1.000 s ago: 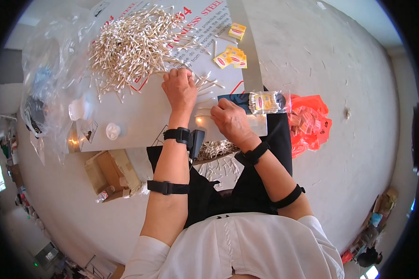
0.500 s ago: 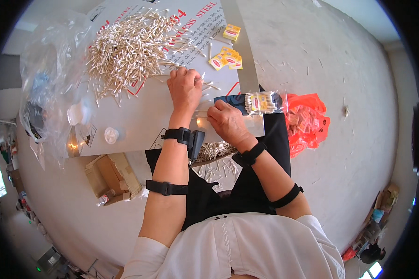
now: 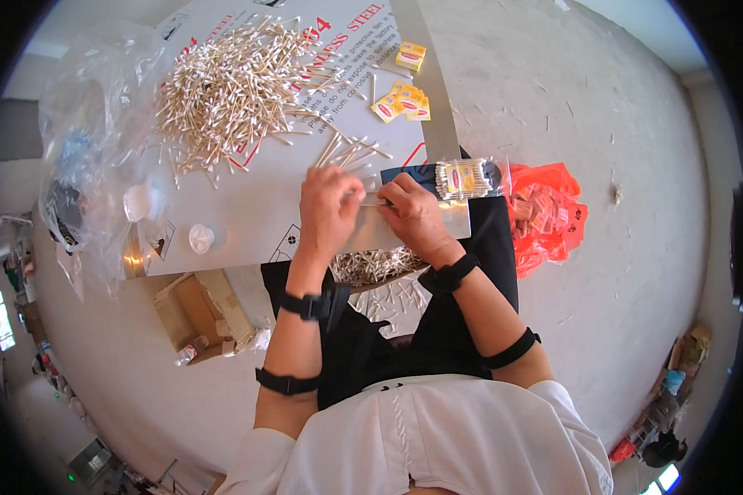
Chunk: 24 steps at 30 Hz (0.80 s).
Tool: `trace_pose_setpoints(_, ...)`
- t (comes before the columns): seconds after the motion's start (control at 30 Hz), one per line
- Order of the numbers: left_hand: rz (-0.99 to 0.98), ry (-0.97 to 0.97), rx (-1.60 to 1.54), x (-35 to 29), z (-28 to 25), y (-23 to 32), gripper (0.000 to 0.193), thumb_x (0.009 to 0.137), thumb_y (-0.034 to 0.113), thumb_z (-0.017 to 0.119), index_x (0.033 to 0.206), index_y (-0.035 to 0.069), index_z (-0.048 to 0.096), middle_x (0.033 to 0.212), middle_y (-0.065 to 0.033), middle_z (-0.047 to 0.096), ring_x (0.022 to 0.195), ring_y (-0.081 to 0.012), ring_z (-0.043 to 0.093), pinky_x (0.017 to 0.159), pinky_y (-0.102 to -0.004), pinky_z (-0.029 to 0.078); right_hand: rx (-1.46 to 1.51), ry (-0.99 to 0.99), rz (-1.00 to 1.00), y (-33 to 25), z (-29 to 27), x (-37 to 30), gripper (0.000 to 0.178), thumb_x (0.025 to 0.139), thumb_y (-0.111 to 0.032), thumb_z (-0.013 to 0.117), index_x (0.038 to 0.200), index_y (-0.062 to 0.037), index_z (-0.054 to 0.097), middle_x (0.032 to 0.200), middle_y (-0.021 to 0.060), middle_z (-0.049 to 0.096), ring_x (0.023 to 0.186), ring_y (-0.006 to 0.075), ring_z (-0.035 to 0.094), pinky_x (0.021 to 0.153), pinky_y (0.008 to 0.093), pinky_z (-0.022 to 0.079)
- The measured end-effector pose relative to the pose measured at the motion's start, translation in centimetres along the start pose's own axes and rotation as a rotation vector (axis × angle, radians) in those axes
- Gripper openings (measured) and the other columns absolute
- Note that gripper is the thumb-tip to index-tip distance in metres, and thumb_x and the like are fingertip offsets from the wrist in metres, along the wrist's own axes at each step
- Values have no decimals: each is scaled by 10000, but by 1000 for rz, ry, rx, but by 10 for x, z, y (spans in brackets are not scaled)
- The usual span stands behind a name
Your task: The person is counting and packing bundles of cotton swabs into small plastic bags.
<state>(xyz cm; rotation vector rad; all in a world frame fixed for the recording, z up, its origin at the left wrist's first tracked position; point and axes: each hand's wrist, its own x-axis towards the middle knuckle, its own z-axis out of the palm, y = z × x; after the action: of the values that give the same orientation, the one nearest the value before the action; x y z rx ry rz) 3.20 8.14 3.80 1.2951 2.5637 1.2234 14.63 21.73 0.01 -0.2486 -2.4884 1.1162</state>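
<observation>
A clear filled packet [image 3: 464,178] lies beside small yellow labels [image 3: 402,101] and an orange bag [image 3: 546,214].

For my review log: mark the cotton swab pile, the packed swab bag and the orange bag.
cotton swab pile [image 3: 227,91], head view, pile middle
packed swab bag [image 3: 462,178], head view, bag middle
orange bag [image 3: 553,219], head view, its middle
</observation>
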Motion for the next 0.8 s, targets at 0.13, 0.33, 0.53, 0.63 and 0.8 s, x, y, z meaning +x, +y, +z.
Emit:
trace_pose_setpoints(0.13,-13,-254,-45,-41,-8,17,131,715,50,718,785,78,610,840,-66,564,904,-300,539,791,-417,434,19,-13,36,-2,-2,-1,183,734,-41,697,894,-54,610,874,111,568,816,333,619,692,407,516)
trace_pose_setpoints(0.33,-125,69,48,-37,-2,-8,166,747,39,694,892,55,615,925,-108,597,923,-335,538,835,-447,441,23,-24,53,-7,-2,1,169,756,-45,710,912,-45,645,885,110,585,800,329,626,692,388,520)
trace_pose_setpoints(0.53,-244,240,242,14,7,-58,142,784,83,685,915,63,635,949,-120,611,929,-343,542,843,-450,445,-5,-17,32,-6,1,0,110,771,-76,691,871,-76,647,864,88,564,789,300,626,673,390,522)
trace_pose_setpoints(0.63,-242,177,274,34,15,-68,142,776,102,696,908,92,646,943,-103,613,931,-337,542,834,-447,447,-27,-11,9,-8,3,2,94,778,-70,700,866,-79,667,865,84,574,753,293,630,651,373,523)
trace_pose_setpoints(0.8,-161,57,281,38,35,-44,133,754,93,701,866,129,639,906,-66,596,937,-316,537,793,-444,439,-36,-17,8,-3,3,0,76,780,-92,669,831,-84,614,856,85,546,782,293,626,636,398,521)
